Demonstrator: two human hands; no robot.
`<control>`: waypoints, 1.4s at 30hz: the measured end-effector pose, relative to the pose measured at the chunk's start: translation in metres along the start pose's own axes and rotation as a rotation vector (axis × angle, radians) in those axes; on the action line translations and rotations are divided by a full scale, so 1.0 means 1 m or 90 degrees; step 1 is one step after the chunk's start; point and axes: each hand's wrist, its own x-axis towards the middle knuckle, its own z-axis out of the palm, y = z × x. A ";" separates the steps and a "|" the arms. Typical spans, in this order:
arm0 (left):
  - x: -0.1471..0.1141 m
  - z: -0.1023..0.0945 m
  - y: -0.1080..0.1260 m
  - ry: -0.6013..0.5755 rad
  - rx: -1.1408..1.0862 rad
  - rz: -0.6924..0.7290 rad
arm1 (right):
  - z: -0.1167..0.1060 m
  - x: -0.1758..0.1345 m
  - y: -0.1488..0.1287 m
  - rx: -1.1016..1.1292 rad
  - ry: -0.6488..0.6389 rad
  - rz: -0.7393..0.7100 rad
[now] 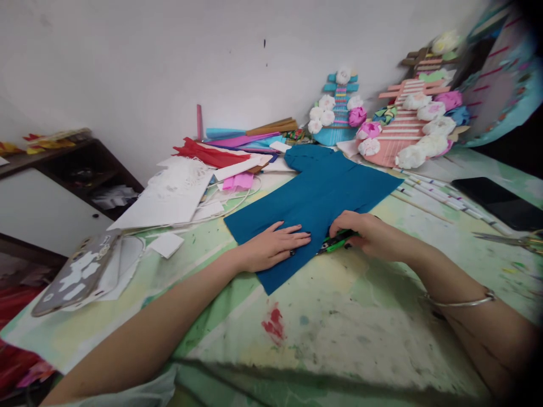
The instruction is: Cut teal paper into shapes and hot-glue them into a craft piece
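A dark teal sheet of what looks like crepe paper lies across the middle of the table, its far end crumpled. My left hand rests flat on its near part with the fingers stretched out. At the sheet's near right edge, my right hand is closed around a green and black box cutter. The cutter's tip points left, against the paper's edge; whether the blade is under or beside the paper I cannot tell. Part of the handle is hidden by my fingers.
White sheets and red crepe paper are piled behind left. A phone case lies at left. Flower-decorated instrument models stand behind right. Several markers, a black phone and scissors lie at right.
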 end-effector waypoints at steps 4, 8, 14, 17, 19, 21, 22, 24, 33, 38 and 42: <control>0.000 0.000 -0.001 0.005 -0.001 0.004 | -0.006 -0.004 0.005 0.004 -0.019 0.019; 0.000 0.000 -0.001 0.000 -0.012 -0.004 | -0.008 -0.006 0.011 0.012 -0.032 0.038; 0.001 0.000 -0.001 -0.006 -0.015 -0.002 | -0.002 -0.001 0.002 0.015 -0.035 0.028; 0.002 0.001 -0.002 -0.009 -0.014 -0.002 | 0.000 0.001 -0.006 0.016 -0.036 0.027; 0.002 0.001 -0.003 -0.008 -0.015 -0.002 | 0.000 0.002 -0.008 0.016 -0.035 0.023; 0.002 0.001 -0.003 -0.005 -0.014 0.000 | 0.000 0.001 -0.008 0.015 -0.034 0.018; 0.002 0.001 -0.003 -0.005 -0.012 0.002 | -0.001 0.000 -0.007 0.014 -0.035 0.017; 0.002 0.001 -0.003 -0.009 -0.007 0.004 | -0.003 -0.002 -0.004 0.011 -0.042 0.016; 0.002 0.000 -0.003 -0.019 -0.006 -0.001 | -0.003 -0.002 -0.002 0.016 -0.033 0.023; 0.003 0.001 -0.004 -0.020 0.000 -0.001 | 0.003 0.002 -0.012 0.012 -0.049 0.013; 0.003 0.002 -0.005 -0.019 0.004 0.003 | 0.000 -0.001 -0.008 0.001 -0.054 0.017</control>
